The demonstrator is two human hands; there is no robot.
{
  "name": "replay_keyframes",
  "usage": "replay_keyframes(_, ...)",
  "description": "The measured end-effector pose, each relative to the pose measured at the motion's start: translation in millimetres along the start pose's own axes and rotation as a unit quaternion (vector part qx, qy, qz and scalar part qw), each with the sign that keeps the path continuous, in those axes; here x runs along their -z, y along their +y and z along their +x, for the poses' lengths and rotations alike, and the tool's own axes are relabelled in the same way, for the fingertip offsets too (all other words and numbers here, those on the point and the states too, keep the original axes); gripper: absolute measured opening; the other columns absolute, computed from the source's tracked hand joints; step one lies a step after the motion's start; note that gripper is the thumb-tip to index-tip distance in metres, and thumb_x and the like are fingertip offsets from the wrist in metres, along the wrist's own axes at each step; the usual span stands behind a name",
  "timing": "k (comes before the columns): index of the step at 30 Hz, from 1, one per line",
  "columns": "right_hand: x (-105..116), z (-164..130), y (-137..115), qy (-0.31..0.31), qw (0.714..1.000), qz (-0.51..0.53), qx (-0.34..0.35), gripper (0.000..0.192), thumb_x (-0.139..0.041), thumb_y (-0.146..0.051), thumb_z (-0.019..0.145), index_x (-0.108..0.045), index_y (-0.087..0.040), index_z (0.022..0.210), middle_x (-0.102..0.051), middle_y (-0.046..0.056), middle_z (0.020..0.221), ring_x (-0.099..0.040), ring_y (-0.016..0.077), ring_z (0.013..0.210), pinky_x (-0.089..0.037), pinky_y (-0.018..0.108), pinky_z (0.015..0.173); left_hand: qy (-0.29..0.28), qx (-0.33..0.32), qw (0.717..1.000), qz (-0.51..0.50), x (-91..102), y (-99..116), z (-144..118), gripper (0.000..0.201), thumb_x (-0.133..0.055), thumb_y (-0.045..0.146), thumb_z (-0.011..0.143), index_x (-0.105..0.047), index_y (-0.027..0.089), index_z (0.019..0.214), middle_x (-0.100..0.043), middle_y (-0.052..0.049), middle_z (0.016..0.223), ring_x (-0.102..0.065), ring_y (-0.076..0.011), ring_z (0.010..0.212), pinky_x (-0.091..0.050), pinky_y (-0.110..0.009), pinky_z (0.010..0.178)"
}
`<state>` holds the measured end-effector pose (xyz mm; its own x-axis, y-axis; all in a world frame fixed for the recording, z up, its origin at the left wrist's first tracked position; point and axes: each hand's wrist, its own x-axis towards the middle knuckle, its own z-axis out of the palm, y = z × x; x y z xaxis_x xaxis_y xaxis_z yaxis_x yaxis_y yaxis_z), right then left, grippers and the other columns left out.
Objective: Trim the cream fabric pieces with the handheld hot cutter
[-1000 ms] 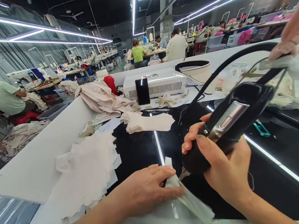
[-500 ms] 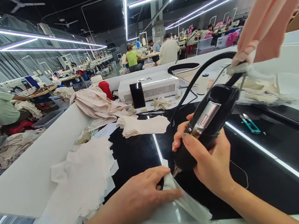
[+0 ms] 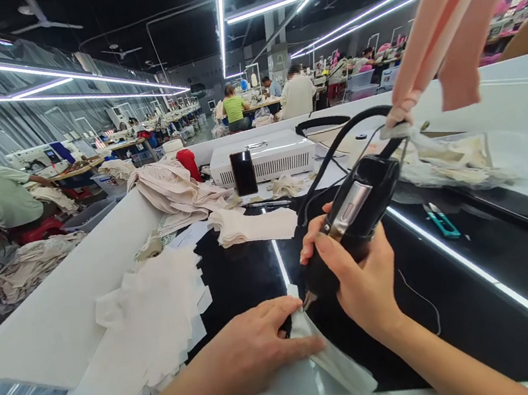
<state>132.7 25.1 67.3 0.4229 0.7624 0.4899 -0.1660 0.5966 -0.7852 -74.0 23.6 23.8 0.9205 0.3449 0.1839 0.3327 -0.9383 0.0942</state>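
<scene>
My right hand (image 3: pixel 363 268) is wrapped around a black corded hand tool (image 3: pixel 364 198) with a silver panel on its side. The tool leans to the right. Its narrow metal tip (image 3: pixel 309 300) points down at the edge of a pale cloth strip (image 3: pixel 337 361), close to my left fingertips; whether it touches the cloth I cannot tell. Stretched out over that strip, my left hand (image 3: pixel 254 344) presses it on the shiny black tabletop (image 3: pixel 250 270), thumb and forefinger apart. From above, a pink cloth strip (image 3: pixel 426 55) is tied at the tool's cable end.
Pale cut cloth pieces (image 3: pixel 151 322) spread at left, with a smaller stack (image 3: pixel 248 225) ahead. A phone (image 3: pixel 243 174) leans on a white vented box (image 3: pixel 277 155). Teal thread snips (image 3: pixel 442 222) lie right, near bagged scraps (image 3: pixel 458 160). Co-workers sit beyond the white side panels.
The tool and my right hand have shifted a little left, bringing the tip closer to the cloth's edge. The pink strip has swung left. My left hand stays nearly in place.
</scene>
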Motion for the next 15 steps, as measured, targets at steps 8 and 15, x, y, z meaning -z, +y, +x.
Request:
replay_keyframes(8, 5.3, 6.8, -6.2, -0.011, 0.999, -0.033, -0.018, 0.032, -0.086, -0.033, 0.086, -0.062, -0.029, 0.107, -0.073, -0.008, 0.083, -0.068, 0.0145, 0.060, -0.059, 0.031, 0.059, -0.037, 0.031, 0.998, -0.042, 5.7, -1.9, -0.3, 0.068, -0.062, 0.001, 0.098, -0.066, 0.032, 0.158, -0.057, -0.014, 0.168, -0.066, -0.0332, 0.147, -0.059, -0.042, 0.118)
replay_keyframes(15, 33.7, 17.6, -19.4, -0.020, 0.988, -0.153, 0.009, 0.038, -0.088, -0.046, 0.085, -0.061, -0.030, 0.106, -0.073, -0.004, 0.090, -0.068, 0.0184, 0.072, -0.059, 0.036, 0.071, -0.006, 0.106, 0.991, -0.085, 12.4, -4.5, 18.9, 0.039, -0.053, 0.012, 0.115, -0.069, 0.020, 0.149, -0.074, -0.011, 0.143, -0.071, -0.0246, 0.133, -0.060, -0.038, 0.116)
